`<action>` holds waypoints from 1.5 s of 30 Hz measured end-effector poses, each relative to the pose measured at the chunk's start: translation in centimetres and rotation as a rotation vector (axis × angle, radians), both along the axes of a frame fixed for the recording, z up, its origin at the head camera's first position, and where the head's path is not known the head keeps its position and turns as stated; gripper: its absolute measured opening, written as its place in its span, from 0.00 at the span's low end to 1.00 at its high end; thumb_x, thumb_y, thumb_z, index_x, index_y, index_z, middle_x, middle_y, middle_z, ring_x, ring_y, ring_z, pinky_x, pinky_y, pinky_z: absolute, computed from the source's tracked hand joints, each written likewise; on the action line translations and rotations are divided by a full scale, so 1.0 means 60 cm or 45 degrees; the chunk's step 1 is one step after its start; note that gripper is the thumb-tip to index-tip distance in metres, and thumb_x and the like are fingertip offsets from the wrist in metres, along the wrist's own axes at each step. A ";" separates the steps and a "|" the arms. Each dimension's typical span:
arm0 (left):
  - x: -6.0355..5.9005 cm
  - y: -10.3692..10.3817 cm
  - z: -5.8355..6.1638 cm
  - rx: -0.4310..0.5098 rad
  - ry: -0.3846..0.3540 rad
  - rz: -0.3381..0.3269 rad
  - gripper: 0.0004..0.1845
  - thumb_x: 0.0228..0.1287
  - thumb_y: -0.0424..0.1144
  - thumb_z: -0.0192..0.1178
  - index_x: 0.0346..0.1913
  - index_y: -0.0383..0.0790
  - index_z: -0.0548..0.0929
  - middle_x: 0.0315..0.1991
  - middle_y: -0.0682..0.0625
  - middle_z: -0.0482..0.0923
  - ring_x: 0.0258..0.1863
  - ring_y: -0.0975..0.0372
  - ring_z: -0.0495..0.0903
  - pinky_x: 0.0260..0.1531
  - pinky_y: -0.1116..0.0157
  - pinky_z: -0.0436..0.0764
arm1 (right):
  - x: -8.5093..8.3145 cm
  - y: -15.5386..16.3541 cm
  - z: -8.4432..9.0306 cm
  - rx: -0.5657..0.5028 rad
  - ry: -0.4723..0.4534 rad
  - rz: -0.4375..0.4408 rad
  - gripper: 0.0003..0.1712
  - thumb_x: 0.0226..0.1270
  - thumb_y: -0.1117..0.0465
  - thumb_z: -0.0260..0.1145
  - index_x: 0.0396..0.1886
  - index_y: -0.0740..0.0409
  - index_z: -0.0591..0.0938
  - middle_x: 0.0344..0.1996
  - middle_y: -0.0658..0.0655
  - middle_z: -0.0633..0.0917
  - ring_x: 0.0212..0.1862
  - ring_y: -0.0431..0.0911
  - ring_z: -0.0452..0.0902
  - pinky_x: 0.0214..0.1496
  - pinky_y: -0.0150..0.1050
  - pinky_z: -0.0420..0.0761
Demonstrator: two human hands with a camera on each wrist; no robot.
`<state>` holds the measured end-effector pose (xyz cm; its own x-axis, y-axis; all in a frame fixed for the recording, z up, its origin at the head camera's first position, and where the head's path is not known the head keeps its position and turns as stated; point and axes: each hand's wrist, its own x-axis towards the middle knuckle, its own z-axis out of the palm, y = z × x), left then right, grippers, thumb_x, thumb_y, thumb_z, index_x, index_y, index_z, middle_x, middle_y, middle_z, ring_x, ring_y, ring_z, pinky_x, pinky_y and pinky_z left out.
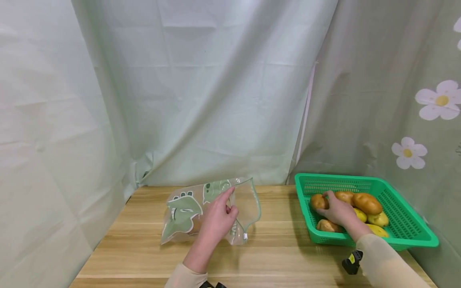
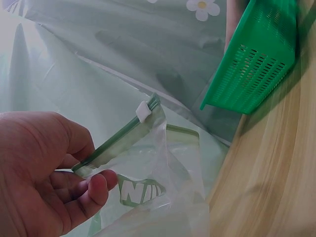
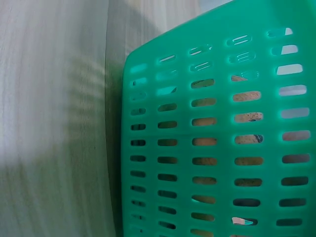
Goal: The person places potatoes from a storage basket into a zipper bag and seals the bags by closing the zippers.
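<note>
Over the green basket's near-left corner, the right hand (image 1: 336, 211) is down among the produce, fingers curled round a brown potato (image 1: 319, 201) at the left wall. More potatoes (image 1: 366, 203) lie just behind it toward the far side, with one (image 1: 327, 226) against the near wall, and yellow lemons (image 1: 379, 219) crowd the middle beside the wrist. The green basket (image 1: 414, 224) itself sits at the right edge of the wooden table (image 1: 273, 256), hard up to the flowered curtain (image 1: 407, 104); the right wrist view shows only its slotted wall (image 3: 217, 148), brown skins visible through the holes.

Across to the left hand (image 1: 217, 220): it pinches the rim of a clear zip bag (image 1: 187, 212) printed with green dinosaurs. The left wrist view shows it plainly, thumb on top and fingers (image 2: 94, 190) curled beneath the green zipper strip, its white slider (image 2: 144, 111) just beyond. The mouth stands lifted and gaping toward the basket. The bag lies on the table's far-middle stretch, near the back curtain, well apart from the basket.
</note>
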<state>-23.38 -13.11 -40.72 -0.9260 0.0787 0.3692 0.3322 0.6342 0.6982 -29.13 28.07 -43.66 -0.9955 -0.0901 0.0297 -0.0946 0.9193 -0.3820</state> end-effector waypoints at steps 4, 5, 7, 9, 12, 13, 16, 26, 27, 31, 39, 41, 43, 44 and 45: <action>-0.001 0.001 -0.002 0.008 0.000 -0.006 0.36 0.67 0.27 0.65 0.80 0.37 0.76 0.64 0.39 0.83 0.21 0.68 0.74 0.19 0.68 0.77 | -0.001 0.004 -0.004 -0.017 0.028 0.006 0.41 0.75 0.52 0.74 0.75 0.72 0.67 0.60 0.82 0.82 0.49 0.77 0.83 0.50 0.70 0.82; -0.001 0.001 -0.003 0.011 -0.001 -0.008 0.36 0.66 0.27 0.65 0.80 0.37 0.76 0.64 0.39 0.83 0.21 0.68 0.74 0.19 0.68 0.77 | -0.002 0.005 -0.005 -0.021 0.032 0.006 0.42 0.75 0.53 0.74 0.76 0.72 0.67 0.61 0.82 0.81 0.51 0.77 0.83 0.51 0.71 0.82; -0.001 0.001 -0.004 0.012 -0.001 -0.009 0.36 0.66 0.27 0.65 0.79 0.37 0.76 0.65 0.38 0.82 0.21 0.68 0.74 0.19 0.68 0.77 | -0.002 0.006 -0.007 -0.023 0.038 0.010 0.43 0.75 0.52 0.74 0.78 0.71 0.68 0.62 0.81 0.81 0.53 0.78 0.82 0.53 0.72 0.81; -0.001 0.002 -0.006 0.008 0.005 -0.008 0.36 0.66 0.27 0.65 0.79 0.36 0.76 0.65 0.38 0.83 0.21 0.68 0.74 0.19 0.68 0.77 | -0.001 0.008 -0.009 -0.020 0.045 0.015 0.43 0.75 0.51 0.75 0.78 0.71 0.69 0.62 0.80 0.82 0.54 0.78 0.82 0.53 0.72 0.81; 0.000 0.003 -0.008 -0.008 0.017 -0.006 0.36 0.66 0.27 0.66 0.79 0.36 0.76 0.65 0.38 0.83 0.22 0.68 0.74 0.20 0.68 0.77 | 0.001 0.009 -0.008 -0.025 0.062 0.022 0.42 0.75 0.49 0.75 0.77 0.71 0.72 0.61 0.79 0.83 0.54 0.77 0.82 0.53 0.72 0.81; 0.000 0.003 -0.008 -0.011 0.019 -0.007 0.36 0.66 0.27 0.66 0.79 0.36 0.76 0.66 0.38 0.83 0.22 0.69 0.74 0.20 0.68 0.77 | 0.003 0.009 -0.008 -0.028 0.072 0.022 0.42 0.75 0.49 0.75 0.76 0.71 0.72 0.60 0.78 0.84 0.54 0.76 0.83 0.53 0.72 0.81; 0.000 0.005 -0.010 -0.006 0.019 -0.021 0.37 0.66 0.26 0.65 0.79 0.36 0.76 0.68 0.38 0.81 0.21 0.69 0.74 0.19 0.69 0.77 | 0.008 0.009 -0.004 -0.046 0.096 0.016 0.42 0.75 0.49 0.75 0.76 0.70 0.72 0.60 0.78 0.84 0.53 0.74 0.84 0.53 0.71 0.82; 0.002 0.008 -0.015 -0.001 0.043 -0.041 0.36 0.65 0.25 0.65 0.78 0.33 0.76 0.68 0.36 0.81 0.21 0.70 0.73 0.20 0.70 0.77 | 0.026 -0.001 0.011 -0.107 0.209 -0.006 0.42 0.73 0.49 0.77 0.77 0.66 0.74 0.57 0.76 0.86 0.47 0.66 0.86 0.44 0.64 0.86; 0.003 0.009 -0.015 -0.004 0.042 -0.042 0.36 0.65 0.25 0.65 0.78 0.33 0.76 0.68 0.36 0.82 0.21 0.70 0.73 0.20 0.70 0.77 | 0.029 -0.002 0.012 -0.110 0.218 -0.009 0.42 0.73 0.49 0.77 0.77 0.66 0.74 0.58 0.76 0.85 0.47 0.66 0.86 0.43 0.64 0.86; 0.004 0.010 -0.017 0.002 0.032 -0.046 0.36 0.65 0.25 0.65 0.78 0.33 0.76 0.68 0.36 0.81 0.22 0.70 0.73 0.21 0.70 0.78 | 0.038 -0.011 0.021 -0.142 0.262 -0.012 0.42 0.74 0.50 0.77 0.78 0.65 0.74 0.63 0.77 0.83 0.51 0.69 0.85 0.47 0.66 0.85; 0.001 0.010 -0.017 0.009 0.042 -0.047 0.36 0.65 0.25 0.64 0.78 0.34 0.76 0.67 0.37 0.82 0.20 0.70 0.72 0.19 0.69 0.76 | 0.049 -0.041 0.047 -0.248 0.289 0.008 0.42 0.76 0.48 0.77 0.80 0.62 0.73 0.64 0.72 0.83 0.56 0.65 0.84 0.47 0.60 0.87; 0.002 0.010 -0.017 0.007 0.044 -0.043 0.36 0.64 0.24 0.64 0.78 0.34 0.77 0.66 0.37 0.82 0.20 0.70 0.71 0.19 0.69 0.76 | 0.051 -0.048 0.052 -0.261 0.299 0.013 0.42 0.76 0.48 0.77 0.80 0.61 0.73 0.63 0.70 0.84 0.55 0.63 0.84 0.45 0.57 0.87; 0.001 0.010 -0.017 0.003 0.051 -0.041 0.36 0.64 0.24 0.64 0.78 0.34 0.77 0.66 0.37 0.82 0.20 0.70 0.71 0.19 0.69 0.76 | 0.054 -0.055 0.057 -0.265 0.313 0.016 0.41 0.76 0.48 0.77 0.80 0.60 0.74 0.62 0.69 0.84 0.54 0.61 0.84 0.43 0.54 0.86; 0.001 0.010 -0.017 0.002 0.056 -0.040 0.36 0.64 0.24 0.64 0.78 0.34 0.77 0.66 0.37 0.82 0.20 0.70 0.71 0.19 0.69 0.76 | 0.056 -0.058 0.059 -0.269 0.320 0.017 0.41 0.75 0.48 0.77 0.80 0.60 0.74 0.62 0.68 0.84 0.54 0.61 0.84 0.43 0.52 0.86; 0.001 0.010 -0.017 0.000 0.062 -0.040 0.36 0.64 0.24 0.64 0.78 0.34 0.77 0.66 0.37 0.82 0.20 0.71 0.71 0.19 0.69 0.76 | 0.057 -0.061 0.061 -0.272 0.328 0.018 0.41 0.75 0.49 0.78 0.79 0.60 0.74 0.61 0.68 0.85 0.54 0.60 0.84 0.42 0.51 0.86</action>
<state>-23.31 -12.49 -41.76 -0.9040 0.1075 0.4137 0.3856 0.6229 0.6806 -25.68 24.40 -40.02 -0.9515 -0.0685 0.2999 -0.2254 0.8187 -0.5281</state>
